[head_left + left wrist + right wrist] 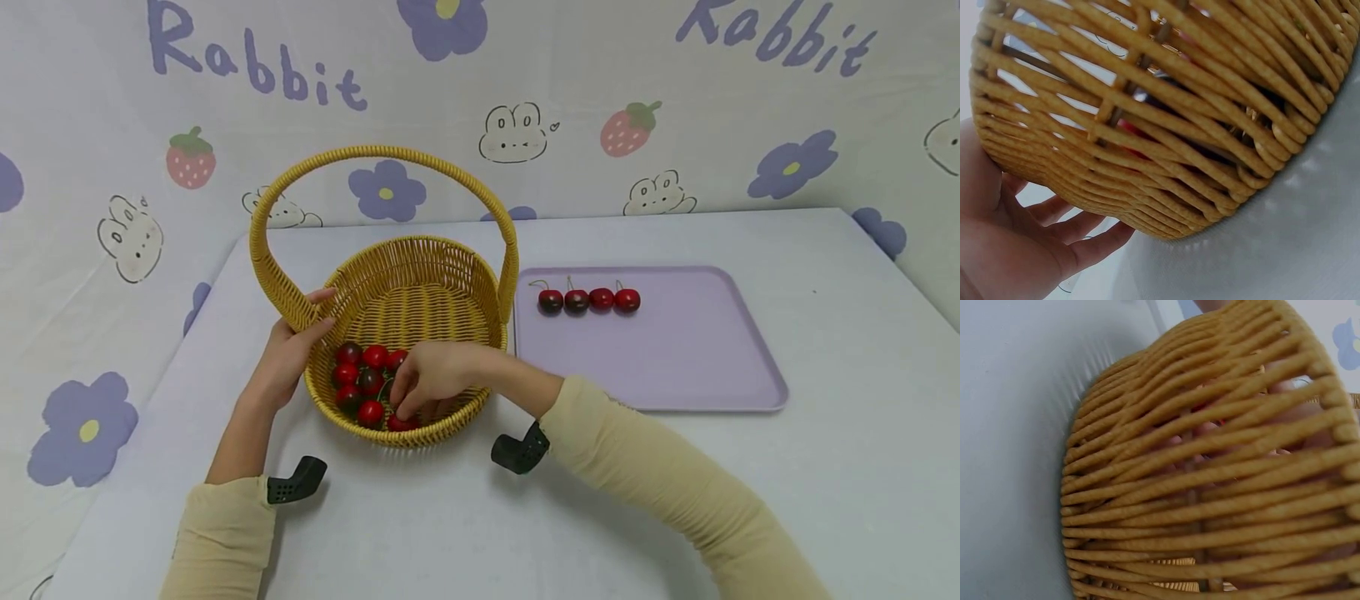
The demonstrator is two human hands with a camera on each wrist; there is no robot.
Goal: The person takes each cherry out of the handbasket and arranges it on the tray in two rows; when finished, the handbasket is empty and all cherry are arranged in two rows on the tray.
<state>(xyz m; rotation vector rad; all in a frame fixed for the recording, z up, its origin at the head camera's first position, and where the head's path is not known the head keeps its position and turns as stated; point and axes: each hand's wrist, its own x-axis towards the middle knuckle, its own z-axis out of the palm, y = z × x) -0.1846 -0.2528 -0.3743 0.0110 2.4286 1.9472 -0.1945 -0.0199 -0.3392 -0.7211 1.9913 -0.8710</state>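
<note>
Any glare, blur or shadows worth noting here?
Head: small glints on the cherries, soft shadow beneath the right sleeve; left wrist: dimmer, faint light streaks on the table; right wrist: dim, basket weave soft, blurriest toward the right edge.

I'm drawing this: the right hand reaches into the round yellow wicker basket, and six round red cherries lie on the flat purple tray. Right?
Not six: the head view shows four cherries on the tray; the right hand reaches into the basket.
</note>
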